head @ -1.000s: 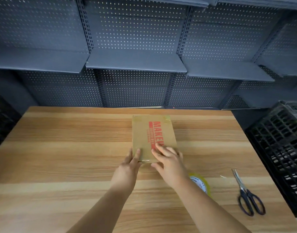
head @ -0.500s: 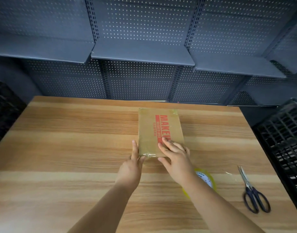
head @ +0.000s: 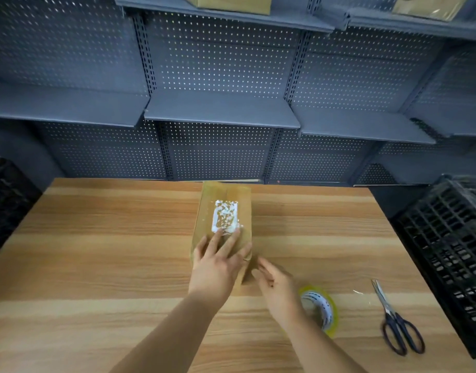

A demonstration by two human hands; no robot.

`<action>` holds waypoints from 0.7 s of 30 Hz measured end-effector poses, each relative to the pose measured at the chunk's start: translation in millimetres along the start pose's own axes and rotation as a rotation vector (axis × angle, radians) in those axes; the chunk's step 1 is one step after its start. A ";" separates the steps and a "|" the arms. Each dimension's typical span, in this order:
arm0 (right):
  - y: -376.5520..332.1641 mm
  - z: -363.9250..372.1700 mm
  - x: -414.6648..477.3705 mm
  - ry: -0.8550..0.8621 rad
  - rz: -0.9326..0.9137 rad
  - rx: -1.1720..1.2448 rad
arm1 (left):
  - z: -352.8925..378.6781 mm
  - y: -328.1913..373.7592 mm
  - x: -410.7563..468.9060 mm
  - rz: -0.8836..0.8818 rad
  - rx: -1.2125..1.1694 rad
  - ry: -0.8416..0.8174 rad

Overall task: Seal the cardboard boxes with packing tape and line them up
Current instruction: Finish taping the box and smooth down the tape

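A small brown cardboard box (head: 226,195) stands on the wooden table (head: 97,251), a torn white label remnant on its upper face and shiny tape along it. My left hand (head: 218,262) lies flat on the near part of that face, fingers spread and straight. My right hand (head: 277,286) is at the box's near right corner, blurred, fingers touching its side. A roll of clear packing tape (head: 321,309) lies on the table just right of my right wrist, partly hidden by it.
Dark-handled scissors (head: 395,321) lie near the table's right edge. A black plastic crate (head: 452,254) stands to the right of the table, another dark crate (head: 5,200) to the left. Grey pegboard shelving (head: 220,111) rises behind; two cardboard boxes (head: 231,2) sit on the top shelf.
The box has been turned over: the face with red print is gone and a face with a torn white label is up. My left hand moved onto the top, my right to the side.
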State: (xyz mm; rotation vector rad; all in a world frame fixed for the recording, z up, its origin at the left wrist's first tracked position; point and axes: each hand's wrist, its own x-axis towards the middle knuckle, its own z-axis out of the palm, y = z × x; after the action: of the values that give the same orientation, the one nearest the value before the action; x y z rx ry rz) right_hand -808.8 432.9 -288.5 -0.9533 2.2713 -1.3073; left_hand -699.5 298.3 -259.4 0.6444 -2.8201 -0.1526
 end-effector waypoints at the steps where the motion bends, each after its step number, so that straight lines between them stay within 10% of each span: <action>1: -2.7 -2.6 2.4 0.005 0.062 0.062 | -3.7 -1.5 1.2 -0.012 -0.008 -0.042; 13: -41.9 4.3 16.8 -0.044 -0.131 -0.208 | -25.3 -33.8 7.7 -0.118 -0.076 -0.249; 21: -62.3 -11.3 23.8 -0.109 0.154 -0.132 | -33.8 -46.0 -2.9 -0.167 -0.071 -0.290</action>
State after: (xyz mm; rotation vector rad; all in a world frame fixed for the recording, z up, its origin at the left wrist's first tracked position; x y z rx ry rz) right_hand -808.9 401.6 -228.5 -0.8508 2.3179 -1.0283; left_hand -669.1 256.7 -234.6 0.9071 -3.0131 -0.4049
